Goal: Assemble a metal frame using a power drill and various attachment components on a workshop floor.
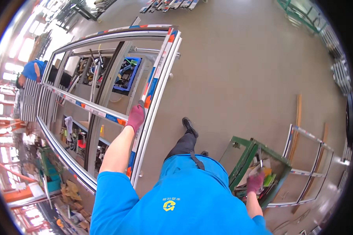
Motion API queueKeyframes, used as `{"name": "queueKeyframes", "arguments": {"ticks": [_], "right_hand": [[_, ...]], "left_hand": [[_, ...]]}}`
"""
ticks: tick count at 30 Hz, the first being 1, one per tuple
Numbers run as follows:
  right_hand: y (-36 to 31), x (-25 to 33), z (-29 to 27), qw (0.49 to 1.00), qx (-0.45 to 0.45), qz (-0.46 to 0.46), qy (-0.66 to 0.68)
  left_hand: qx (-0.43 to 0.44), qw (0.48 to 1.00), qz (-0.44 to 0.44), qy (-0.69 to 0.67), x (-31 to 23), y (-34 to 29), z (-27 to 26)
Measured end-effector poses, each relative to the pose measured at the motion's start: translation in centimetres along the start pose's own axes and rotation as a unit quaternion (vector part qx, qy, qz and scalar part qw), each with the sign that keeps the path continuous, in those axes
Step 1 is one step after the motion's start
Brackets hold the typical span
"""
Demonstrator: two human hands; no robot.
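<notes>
My left hand, in a maroon glove, is closed on a large silver aluminium window frame, where the crossbar meets the right-hand side bar. Printed protective film in blue, white and orange covers parts of the bars. Out to the right, my right hand, also gloved in maroon, is over the open top of a green metal tool cart. Motion smears its fingers, so what they hold cannot be made out. Loose items lie in the cart, among them something bright green.
Beneath the frame is a workbench with a blue bin of tools. Right of the cart, a smaller window frame lies by wooden strips. A person in blue bends at the far left. Wrapped profiles lie at the back.
</notes>
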State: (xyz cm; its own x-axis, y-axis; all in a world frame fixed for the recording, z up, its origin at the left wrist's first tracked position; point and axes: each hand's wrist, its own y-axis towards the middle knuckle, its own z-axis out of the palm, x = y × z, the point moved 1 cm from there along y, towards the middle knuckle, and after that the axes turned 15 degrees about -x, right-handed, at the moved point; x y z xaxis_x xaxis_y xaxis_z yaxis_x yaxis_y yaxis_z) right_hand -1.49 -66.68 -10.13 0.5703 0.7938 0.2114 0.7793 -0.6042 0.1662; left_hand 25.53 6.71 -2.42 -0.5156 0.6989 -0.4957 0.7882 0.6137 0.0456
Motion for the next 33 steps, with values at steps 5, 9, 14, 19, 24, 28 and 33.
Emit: {"name": "queueKeyframes", "arguments": {"ticks": [5, 9, 14, 19, 24, 28, 33], "right_hand": [[10.2, 36.1, 2.5, 0.886, 0.061, -0.277, 0.367], [11.1, 64.0, -0.6, 0.729, 0.057, -0.518, 0.444], [13.2, 82.7, 2.2, 0.554, 0.096, -0.801, 0.204], [13.9, 86.0, 4.5, 0.494, 0.230, -0.837, 0.048], [14.2, 85.4, 6.3, 0.443, 0.155, -0.853, 0.228], [13.9, 88.3, 5.7, 0.443, 0.332, -0.831, 0.062], [12.7, 92.3, 6.5, 0.393, 0.354, -0.848, 0.037]], "left_hand": [[0.055, 0.990, -0.075, -0.106, 2.8, -0.9, 1.6], [0.026, 0.998, -0.010, -0.054, 0.0, -1.2, 0.0], [0.052, 0.997, -0.013, -0.056, -2.7, -1.6, -2.1], [0.029, 0.997, -0.074, 0.020, -7.0, -1.7, -5.0], [0.020, 0.995, -0.069, 0.074, -6.4, -2.5, -4.3], [0.158, 0.977, -0.130, -0.065, -4.2, -0.2, -4.0], [0.067, 0.973, -0.212, 0.069, -6.0, -0.4, -3.0]]}}
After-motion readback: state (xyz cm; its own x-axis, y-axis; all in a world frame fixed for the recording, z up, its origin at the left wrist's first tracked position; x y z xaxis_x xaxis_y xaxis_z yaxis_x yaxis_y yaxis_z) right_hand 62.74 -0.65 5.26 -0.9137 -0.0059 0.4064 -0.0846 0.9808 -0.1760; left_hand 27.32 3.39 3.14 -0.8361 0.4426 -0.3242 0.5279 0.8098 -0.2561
